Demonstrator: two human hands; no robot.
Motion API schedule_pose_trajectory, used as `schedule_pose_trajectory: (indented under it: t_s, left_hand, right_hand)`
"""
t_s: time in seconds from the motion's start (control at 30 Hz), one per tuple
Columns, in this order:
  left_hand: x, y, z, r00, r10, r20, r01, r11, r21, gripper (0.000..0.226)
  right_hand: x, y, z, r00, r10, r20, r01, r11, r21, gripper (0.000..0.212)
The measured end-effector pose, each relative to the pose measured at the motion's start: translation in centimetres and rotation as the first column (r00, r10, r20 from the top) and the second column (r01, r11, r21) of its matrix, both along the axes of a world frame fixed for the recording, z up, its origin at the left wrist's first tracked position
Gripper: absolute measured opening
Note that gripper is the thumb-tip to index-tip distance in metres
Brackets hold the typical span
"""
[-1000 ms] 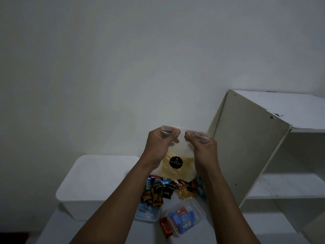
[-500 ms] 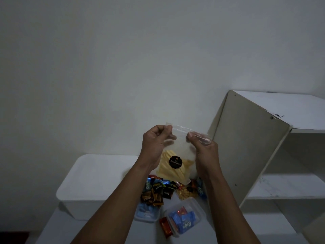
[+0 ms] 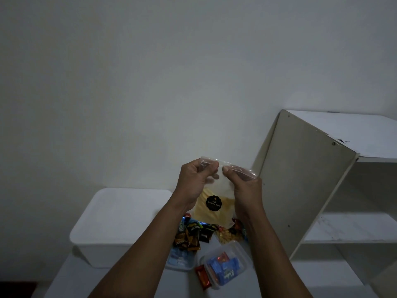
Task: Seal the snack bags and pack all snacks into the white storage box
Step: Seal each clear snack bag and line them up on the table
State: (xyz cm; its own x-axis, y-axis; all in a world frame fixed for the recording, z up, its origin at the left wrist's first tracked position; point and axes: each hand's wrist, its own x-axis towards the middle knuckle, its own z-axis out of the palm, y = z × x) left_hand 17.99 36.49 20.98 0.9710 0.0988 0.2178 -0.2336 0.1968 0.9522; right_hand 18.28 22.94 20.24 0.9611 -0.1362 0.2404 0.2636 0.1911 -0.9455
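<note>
A: Position of the snack bag (image 3: 213,208)?

B: Centre of the frame, held up in the air over the tabletop (image 3: 300,276). Clear plastic, yellow sticks inside, round black label facing the camera.

A: Hands?

B: Left hand (image 3: 193,181) and right hand (image 3: 245,190) each pinch the bag's top strip between thumb and fingertips, thumbs nearly meeting at the middle. Whether the strip is pressed closed is hard to read in this dim light.

A: White storage box (image 3: 120,220)?

B: Lower left, lid on, resting on the tabletop.

A: Other items?

B: Loose wrapped snacks (image 3: 193,235) piled below the bag. A clear tub (image 3: 225,267) of blue packets at lower centre, a red bar (image 3: 203,278) just beside it. White shelf unit (image 3: 300,186) at right.
</note>
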Motion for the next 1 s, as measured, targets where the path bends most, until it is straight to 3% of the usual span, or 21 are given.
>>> schedule_pose_trajectory:
  t_s: [0.17, 0.47, 0.6, 0.7, 0.83, 1.0]
  left_hand:
    - [0.2, 0.4, -0.2, 1.000, 0.008, 0.002, -0.008, 0.999, -0.051, 0.019]
    - [0.8, 2.6, -2.7, 0.982, -0.013, -0.189, -0.031, 0.974, -0.226, 0.036]
    - [1.3, 2.1, -3.1, 0.943, 0.185, -0.276, -0.192, 0.981, 0.001, 0.025]
    - [1.7, 2.2, -3.4, 0.860, 0.385, -0.334, -0.382, 0.921, 0.077, 0.036]
    - [1.2, 2.2, -2.6, 0.875, 0.125, -0.467, -0.235, 0.954, -0.184, 0.041]
    - [1.2, 2.5, -2.7, 0.891, -0.029, -0.453, -0.166, 0.907, -0.386, 0.025]
  right_hand:
    - [-0.2, 0.2, 0.5, 1.000, 0.006, 0.023, -0.005, 0.998, -0.064, 0.016]
    - [-0.2, -0.8, -1.1, 0.997, 0.057, -0.049, -0.064, 0.986, -0.155, 0.026]
    - [-0.2, -0.1, -2.1, 0.999, -0.021, -0.043, 0.015, 0.989, -0.146, 0.020]
    - [-0.4, 0.1, -2.7, 1.000, 0.001, -0.029, -0.005, 0.992, -0.130, 0.026]
    - [-0.5, 0.2, -3.4, 0.990, 0.139, -0.022, -0.141, 0.976, -0.166, 0.025]
    - [-0.6, 0.0, -3.8, 0.964, 0.261, -0.044, -0.265, 0.952, -0.155, 0.020]
